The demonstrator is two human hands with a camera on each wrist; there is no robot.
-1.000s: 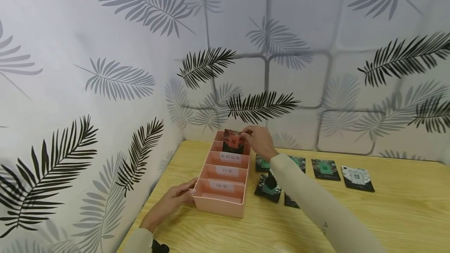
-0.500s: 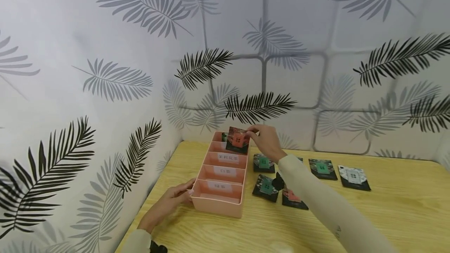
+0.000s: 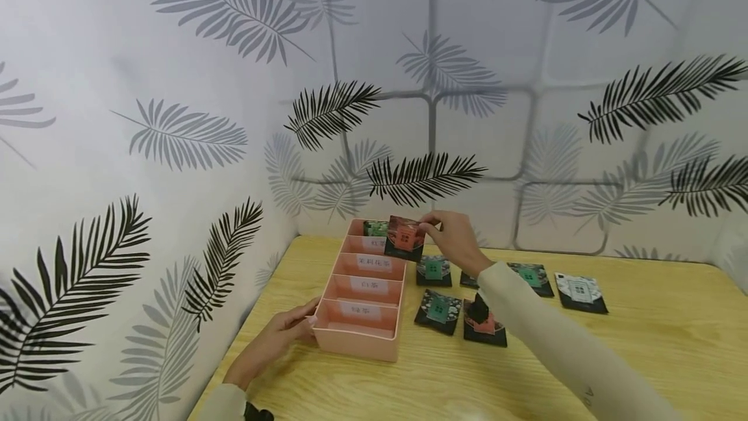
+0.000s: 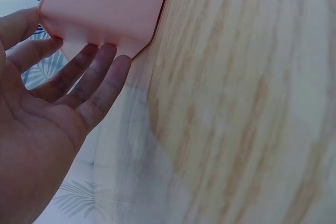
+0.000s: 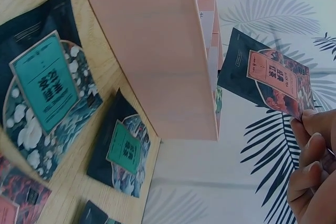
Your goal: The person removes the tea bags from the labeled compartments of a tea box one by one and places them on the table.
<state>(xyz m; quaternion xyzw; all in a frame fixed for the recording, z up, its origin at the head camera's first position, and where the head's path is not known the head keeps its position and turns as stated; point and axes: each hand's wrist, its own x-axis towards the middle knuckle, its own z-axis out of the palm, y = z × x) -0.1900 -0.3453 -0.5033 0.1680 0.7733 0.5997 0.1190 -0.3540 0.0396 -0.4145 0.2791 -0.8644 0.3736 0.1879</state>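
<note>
A pink compartment box (image 3: 359,346) with paper labels stands on the table, a green sachet (image 3: 375,229) in its back compartment. My right hand (image 3: 456,239) pinches the top right corner of a dark tea sachet with a red label (image 3: 404,239) above the box's right edge, near the back. In the right wrist view, thumb and fingers grip the corner of this tea sachet (image 5: 270,74), which hangs tilted beside the box (image 5: 157,51). My left hand (image 3: 274,343) touches the box's front left corner. Its fingertips rest spread on the pink wall (image 4: 105,9) in the left wrist view.
Right of the box lie sachets with green labels (image 3: 434,271), one with a red label (image 3: 485,330) and a white one (image 3: 581,292). My right wrist partly hides a dark sachet (image 3: 469,280). Patterned wall covering (image 3: 374,115) rises behind the table (image 3: 643,343).
The red-labelled tea sachet has moved right in my right hand, from over the second-from-back compartment to the box's right edge. The green sachet at the back has come into view. My left hand stays at the box.
</note>
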